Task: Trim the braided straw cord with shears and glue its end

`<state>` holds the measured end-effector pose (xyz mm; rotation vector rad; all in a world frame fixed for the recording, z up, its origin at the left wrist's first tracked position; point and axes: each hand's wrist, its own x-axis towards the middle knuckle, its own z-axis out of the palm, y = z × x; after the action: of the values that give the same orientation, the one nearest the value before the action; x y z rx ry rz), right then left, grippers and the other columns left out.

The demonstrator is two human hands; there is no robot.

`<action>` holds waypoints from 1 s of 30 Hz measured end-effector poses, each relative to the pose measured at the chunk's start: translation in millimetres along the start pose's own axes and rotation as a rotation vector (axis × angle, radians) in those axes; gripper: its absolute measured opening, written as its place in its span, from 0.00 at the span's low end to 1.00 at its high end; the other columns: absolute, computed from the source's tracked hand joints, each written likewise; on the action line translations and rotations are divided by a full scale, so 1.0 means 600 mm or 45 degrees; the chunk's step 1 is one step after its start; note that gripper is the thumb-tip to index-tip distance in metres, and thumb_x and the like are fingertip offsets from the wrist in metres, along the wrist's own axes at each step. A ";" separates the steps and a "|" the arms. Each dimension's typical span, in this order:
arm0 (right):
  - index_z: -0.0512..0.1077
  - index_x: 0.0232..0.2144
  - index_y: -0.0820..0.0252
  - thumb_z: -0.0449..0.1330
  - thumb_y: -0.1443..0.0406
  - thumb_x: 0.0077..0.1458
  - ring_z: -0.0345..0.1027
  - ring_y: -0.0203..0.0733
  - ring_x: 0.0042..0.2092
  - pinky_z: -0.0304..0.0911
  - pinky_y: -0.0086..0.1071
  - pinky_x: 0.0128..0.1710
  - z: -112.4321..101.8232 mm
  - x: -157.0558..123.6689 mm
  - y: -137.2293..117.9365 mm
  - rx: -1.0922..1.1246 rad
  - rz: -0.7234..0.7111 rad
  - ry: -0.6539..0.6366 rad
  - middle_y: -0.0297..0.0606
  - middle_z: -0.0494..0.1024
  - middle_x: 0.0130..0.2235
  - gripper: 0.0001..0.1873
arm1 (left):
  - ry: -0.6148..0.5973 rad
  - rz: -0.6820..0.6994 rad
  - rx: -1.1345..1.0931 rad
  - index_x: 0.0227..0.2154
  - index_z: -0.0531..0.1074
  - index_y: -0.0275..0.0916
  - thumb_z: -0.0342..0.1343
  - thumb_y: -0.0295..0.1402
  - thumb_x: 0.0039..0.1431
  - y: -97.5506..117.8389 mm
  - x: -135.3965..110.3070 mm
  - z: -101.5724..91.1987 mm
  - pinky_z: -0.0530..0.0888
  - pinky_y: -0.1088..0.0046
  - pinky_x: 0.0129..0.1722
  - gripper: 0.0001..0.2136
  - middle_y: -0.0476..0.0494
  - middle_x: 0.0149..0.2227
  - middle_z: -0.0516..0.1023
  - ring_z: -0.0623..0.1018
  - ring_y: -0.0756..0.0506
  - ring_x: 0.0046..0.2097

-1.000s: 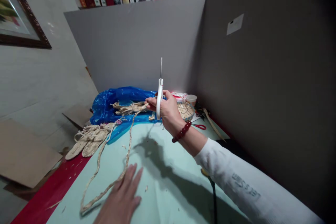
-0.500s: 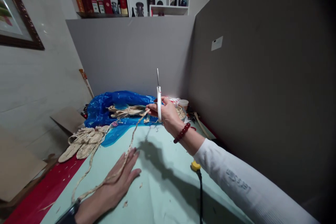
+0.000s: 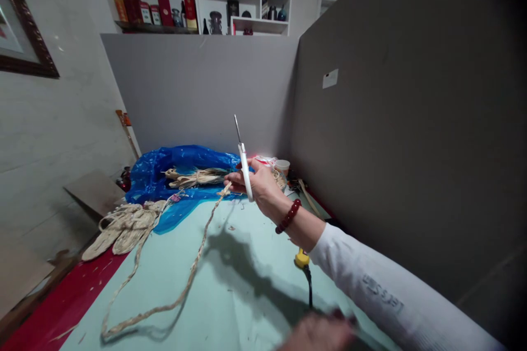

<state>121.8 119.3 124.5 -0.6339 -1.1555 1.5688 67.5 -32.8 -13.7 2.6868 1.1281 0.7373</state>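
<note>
My right hand (image 3: 263, 185) is raised above the pale green table surface, closed on a braided straw cord and a pair of white-handled scissors (image 3: 246, 173). The scissors' blades point up, and their handle loops hang round the fingers. From my fingertips the straw cord (image 3: 193, 274) drops to the table and curves left in a wide loop towards the straw sandals (image 3: 134, 227). My left hand (image 3: 317, 333) is at the bottom edge, below my right forearm. It is smeared by motion, so its fingers do not show clearly.
Behind the hand, a bundle of straw (image 3: 200, 177) lies on a blue plastic bag (image 3: 148, 170). A yellow plug (image 3: 302, 259) with a black cable lies under my right forearm. A white cup (image 3: 282, 166) stands at the back. Grey panels (image 3: 197, 88) enclose the far and right sides.
My left hand has left the cord and swung right to the bottom edge. The cord now rests in an open loop. My right hand keeps the scissors and cord, the blades tilting slightly left.
</note>
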 end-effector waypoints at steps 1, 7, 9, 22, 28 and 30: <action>0.70 0.43 0.64 0.59 0.66 0.62 0.72 0.34 0.31 0.71 0.29 0.29 0.000 -0.001 0.002 -0.006 0.002 -0.002 0.35 0.76 0.37 0.08 | 0.037 -0.049 0.048 0.52 0.70 0.41 0.56 0.36 0.63 -0.020 0.023 -0.004 0.76 0.55 0.46 0.15 0.39 0.55 0.73 0.77 0.40 0.48; 0.69 0.48 0.62 0.59 0.62 0.63 0.73 0.40 0.39 0.73 0.37 0.37 -0.005 0.001 0.013 -0.023 0.007 0.008 0.40 0.75 0.45 0.13 | 0.271 -0.527 0.434 0.53 0.70 0.40 0.57 0.35 0.63 -0.213 0.116 -0.033 0.75 0.52 0.47 0.16 0.40 0.55 0.73 0.76 0.38 0.50; 0.69 0.49 0.62 0.59 0.62 0.62 0.73 0.42 0.41 0.72 0.39 0.39 -0.006 0.002 0.016 -0.023 0.010 0.005 0.40 0.75 0.47 0.14 | 0.283 -0.581 0.522 0.53 0.69 0.39 0.57 0.35 0.62 -0.259 0.123 -0.030 0.76 0.53 0.45 0.16 0.39 0.54 0.73 0.77 0.39 0.49; 0.71 0.44 0.64 0.59 0.65 0.62 0.73 0.35 0.33 0.72 0.32 0.31 -0.026 0.014 0.015 -0.030 0.023 -0.055 0.35 0.76 0.38 0.09 | 0.104 -0.258 0.464 0.54 0.69 0.40 0.57 0.35 0.62 -0.271 0.095 -0.001 0.75 0.51 0.47 0.18 0.39 0.56 0.72 0.76 0.38 0.51; 0.71 0.42 0.64 0.59 0.64 0.62 0.73 0.35 0.32 0.72 0.30 0.30 -0.020 0.022 0.019 -0.008 0.036 -0.049 0.35 0.76 0.38 0.08 | -0.090 -0.151 0.217 0.60 0.62 0.42 0.56 0.37 0.63 -0.166 0.018 0.006 0.70 0.45 0.54 0.24 0.35 0.64 0.64 0.70 0.33 0.60; 0.71 0.40 0.64 0.59 0.65 0.62 0.72 0.33 0.30 0.71 0.29 0.28 -0.017 0.019 0.022 -0.003 0.044 -0.051 0.34 0.76 0.36 0.07 | -0.191 -0.092 0.130 0.64 0.57 0.39 0.57 0.41 0.61 -0.144 0.002 0.020 0.67 0.47 0.58 0.30 0.30 0.66 0.61 0.64 0.31 0.64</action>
<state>121.2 133.8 110.4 -0.6297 -1.1823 1.6162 19.1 30.5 -49.9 2.7134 1.2481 0.4703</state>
